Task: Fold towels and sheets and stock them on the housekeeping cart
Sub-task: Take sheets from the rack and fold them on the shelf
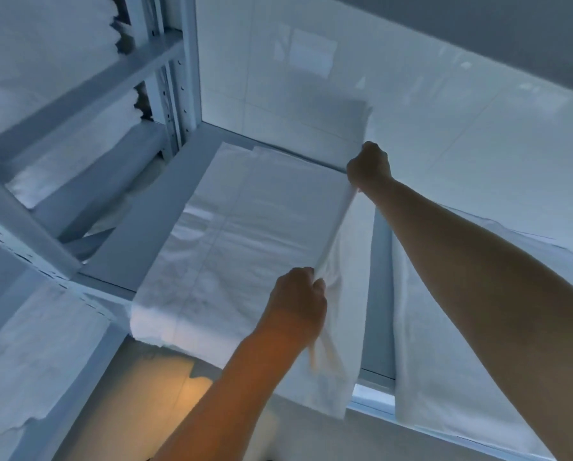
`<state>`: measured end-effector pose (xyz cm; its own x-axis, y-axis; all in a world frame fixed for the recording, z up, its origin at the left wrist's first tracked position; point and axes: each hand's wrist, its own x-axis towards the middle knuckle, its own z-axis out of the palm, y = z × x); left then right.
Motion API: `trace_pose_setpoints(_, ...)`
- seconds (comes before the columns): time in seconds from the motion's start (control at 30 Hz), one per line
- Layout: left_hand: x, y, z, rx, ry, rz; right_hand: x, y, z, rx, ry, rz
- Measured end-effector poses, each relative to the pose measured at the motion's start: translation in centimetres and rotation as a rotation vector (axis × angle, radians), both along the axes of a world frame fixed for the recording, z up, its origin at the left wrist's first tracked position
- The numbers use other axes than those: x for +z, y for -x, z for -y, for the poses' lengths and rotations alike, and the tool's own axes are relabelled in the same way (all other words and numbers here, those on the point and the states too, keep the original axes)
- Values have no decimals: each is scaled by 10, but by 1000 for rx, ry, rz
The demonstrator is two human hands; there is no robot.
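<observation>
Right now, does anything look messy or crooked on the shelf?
Yes. The white sheet hangs over the shelf's front edge, and its right side is bunched up where the left hand and right hand grip it.

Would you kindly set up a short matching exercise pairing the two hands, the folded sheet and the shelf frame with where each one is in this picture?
Things:
1. left hand
2. right hand
3. folded sheet
4. shelf frame

Places or states:
A. lies flat on the shelf, its near end hanging over the front edge
B. grips the sheet's right edge at the far end, by the wall
C. pale metal uprights and beams at the left
D. grips the sheet's right edge near the front

Pairs: 1-D, 2-B, 3-A, 4-C
</observation>
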<state>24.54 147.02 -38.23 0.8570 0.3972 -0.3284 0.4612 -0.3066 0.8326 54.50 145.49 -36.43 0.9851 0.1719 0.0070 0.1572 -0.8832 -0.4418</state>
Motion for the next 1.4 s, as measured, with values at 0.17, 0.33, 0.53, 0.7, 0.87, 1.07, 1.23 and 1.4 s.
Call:
trace_pose_setpoints(0.17,-9,43,-92,126,60,-18,0,49,-111,135,-49,-9)
trace_pose_setpoints(0.33,-66,93,-192,289,-52,-246,-67,105,-188,326,0,-322)
trace_pose_setpoints(0.53,-132,125,-211,199,-236,-438,-173,138,-127,349,349,-234)
trace_pose_setpoints(0.7,-149,92,-178,-4,-386,-281,-197,129,-68,458,352,-67)
trace_pose_setpoints(0.87,-173,60,-171,-191,-583,-157,-213,122,-6,414,279,-29)
trace_pose_setpoints(1.07,-208,40,-181,-363,-787,-186,-238,131,35,404,244,6)
trace_pose_setpoints(1.23,-224,54,-175,-341,-803,-102,-239,138,46,416,233,-7)
trace_pose_setpoints(1.4,-217,69,-163,-379,-794,-134,-241,173,73,381,241,-11)
